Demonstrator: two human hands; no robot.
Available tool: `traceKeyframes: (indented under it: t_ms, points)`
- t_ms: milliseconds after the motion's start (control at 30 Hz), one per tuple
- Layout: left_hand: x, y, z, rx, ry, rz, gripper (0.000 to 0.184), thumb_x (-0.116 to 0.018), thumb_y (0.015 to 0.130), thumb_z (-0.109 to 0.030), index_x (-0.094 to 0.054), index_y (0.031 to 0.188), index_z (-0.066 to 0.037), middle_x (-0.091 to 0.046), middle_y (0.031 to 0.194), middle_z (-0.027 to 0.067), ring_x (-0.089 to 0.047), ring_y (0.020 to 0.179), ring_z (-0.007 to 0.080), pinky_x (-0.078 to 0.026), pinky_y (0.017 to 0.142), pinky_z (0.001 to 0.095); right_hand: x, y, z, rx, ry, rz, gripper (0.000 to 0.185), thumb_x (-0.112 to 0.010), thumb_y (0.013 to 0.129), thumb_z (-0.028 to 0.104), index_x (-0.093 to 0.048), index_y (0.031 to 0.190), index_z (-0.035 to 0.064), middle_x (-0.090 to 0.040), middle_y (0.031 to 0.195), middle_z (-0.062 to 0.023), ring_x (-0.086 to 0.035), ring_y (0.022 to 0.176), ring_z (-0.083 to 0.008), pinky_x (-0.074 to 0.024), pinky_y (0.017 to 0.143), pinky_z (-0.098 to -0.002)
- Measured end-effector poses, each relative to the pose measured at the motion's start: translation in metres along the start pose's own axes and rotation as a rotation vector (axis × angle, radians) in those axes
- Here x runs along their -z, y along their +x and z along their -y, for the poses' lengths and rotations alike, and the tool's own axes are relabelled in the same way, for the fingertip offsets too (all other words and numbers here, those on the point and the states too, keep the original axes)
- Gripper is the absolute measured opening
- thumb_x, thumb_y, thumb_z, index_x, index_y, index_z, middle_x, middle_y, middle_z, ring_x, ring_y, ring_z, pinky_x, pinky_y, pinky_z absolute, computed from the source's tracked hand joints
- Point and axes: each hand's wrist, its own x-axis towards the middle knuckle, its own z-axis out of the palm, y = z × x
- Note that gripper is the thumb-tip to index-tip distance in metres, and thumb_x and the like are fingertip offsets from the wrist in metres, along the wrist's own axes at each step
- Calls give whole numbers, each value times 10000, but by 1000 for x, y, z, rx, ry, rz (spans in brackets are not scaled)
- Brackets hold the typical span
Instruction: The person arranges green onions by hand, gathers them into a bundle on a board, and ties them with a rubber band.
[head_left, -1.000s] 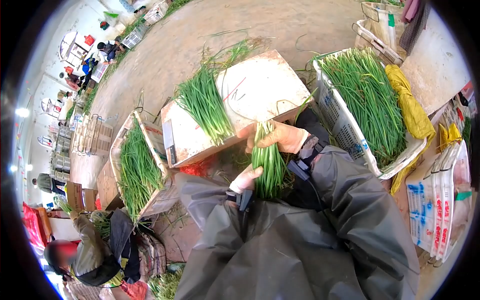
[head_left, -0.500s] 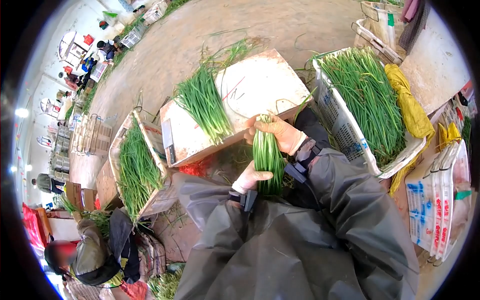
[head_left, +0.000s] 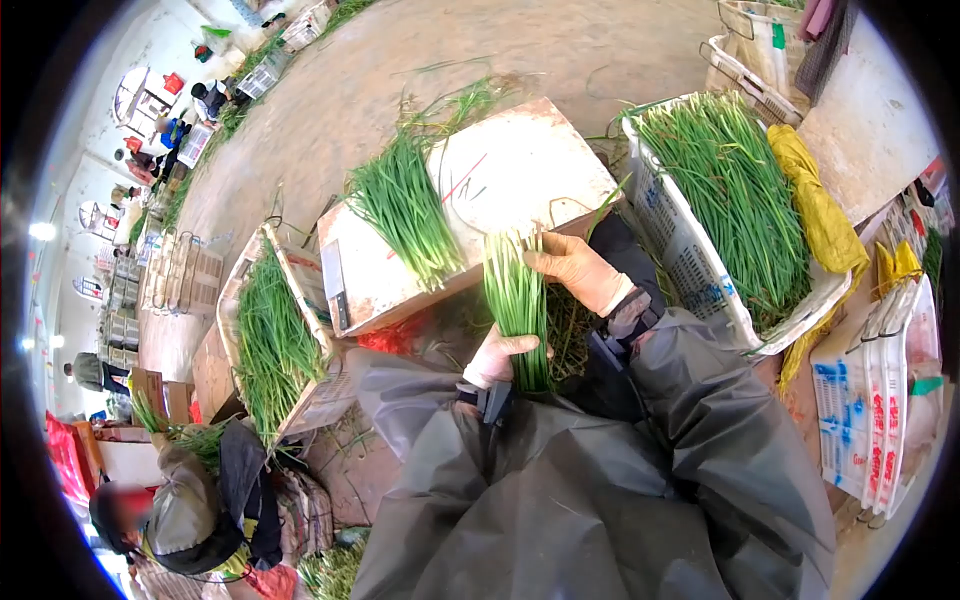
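Observation:
A bunch of green stalks with pale ends stands upright over my lap. My left hand, in a light glove, is wrapped round its lower part, thumb across the front. At the upper right side of the bunch, my right hand touches the pale ends with its fingertips pressed together; what they pinch is too small to make out. Beyond the hands, another bunch lies on the white board. A knife rests at the board's left edge.
Crates of green stalks stand left and right, the right one with a yellow cloth. Stacked white crates are at far right. A co-worker sits at lower left. Other people are at upper left.
The bunch's pale ends have spread out and shifted left. My right hand, earlier wrapped over the top of the bunch, has moved to its right side. My left hand still holds the lower part.

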Motion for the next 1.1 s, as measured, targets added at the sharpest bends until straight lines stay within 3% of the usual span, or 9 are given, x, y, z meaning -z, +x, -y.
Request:
traceKeyframes:
  t_ms: [133, 233, 400, 500, 600, 867, 967, 1000, 1100]
  points:
    - [-9, -4, -5, -1, 0, -52, 597, -850, 796, -158, -556, 1296, -17, -674, 1029, 127, -716, 895, 319, -600, 832, 473, 3, 5, -8, 102, -291, -131, 446, -801, 928, 218, -680, 1292, -11, -746, 1127, -41, -637, 1040, -126, -501, 976, -309]
    - [-6, -4, -4, -8, -39, -62, 618, -853, 807, -180, -548, 1320, -20, -660, 1032, 118, -722, 964, 345, -605, 881, 497, 2, 4, 4, -13, -348, -189, 417, -778, 936, 208, -674, 1275, -11, -748, 1088, -38, -643, 1018, -124, -508, 958, -306]
    - [0, -4, -2, 30, -144, -42, 629, -847, 837, -247, -542, 1342, -27, -630, 1014, 102, -713, 1050, 380, -602, 903, 511, 11, 0, 1, -116, -283, -227, 278, -619, 944, 74, -707, 1196, -2, -740, 991, -72, -670, 769, -144, -547, 727, -300]
    - [-8, -4, -1, -33, -134, -41, 701, -862, 827, -313, -541, 1366, 0, -671, 1029, 131, -728, 955, 324, -613, 830, 453, 10, 4, -5, 78, -322, -125, 286, -612, 956, 64, -683, 1220, -20, -741, 986, -75, -686, 768, -141, -548, 703, -290]
    - [0, -5, -3, -14, -149, -37, 607, -847, 835, -273, -576, 1306, -2, -703, 1060, 161, -726, 993, 399, -595, 916, 533, 3, -2, 7, -48, -317, -210, 281, -583, 982, 49, -667, 1236, -34, -745, 1015, -82, -704, 848, -146, -554, 739, -296]
    - [24, -5, -9, -411, -107, -319, 443, -860, 795, -197, -650, 1139, -14, -689, 977, 97, -706, 870, 293, -597, 897, 487, 31, -7, -6, -109, -232, -238, 269, -538, 1017, 52, -691, 1237, 29, -739, 1022, -56, -699, 860, -145, -548, 743, -291]
    - [35, -9, -18, -513, -101, -306, 385, -832, 821, -175, -648, 1127, -32, -676, 958, 87, -697, 863, 288, -577, 919, 513, 52, -4, -13, -119, -344, -346, 262, -531, 1010, 42, -694, 1213, 15, -740, 983, -64, -699, 835, -150, -553, 730, -303]
    - [41, -11, -20, -538, -123, -312, 380, -825, 830, -179, -645, 1132, -36, -667, 948, 82, -686, 871, 287, -564, 936, 531, 66, -2, -24, -68, -596, -414, 249, -538, 992, 34, -694, 1180, -12, -739, 946, -79, -702, 821, -163, -561, 739, -320]
    - [50, -17, -26, -571, -136, -304, 382, -817, 838, -197, -622, 1133, -54, -637, 932, 61, -655, 884, 270, -531, 969, 532, 119, -2, -66, -27, -1176, -570, 230, -619, 936, 66, -747, 1125, 37, -767, 1026, -184, -742, 969, -336, -586, 862, -411]
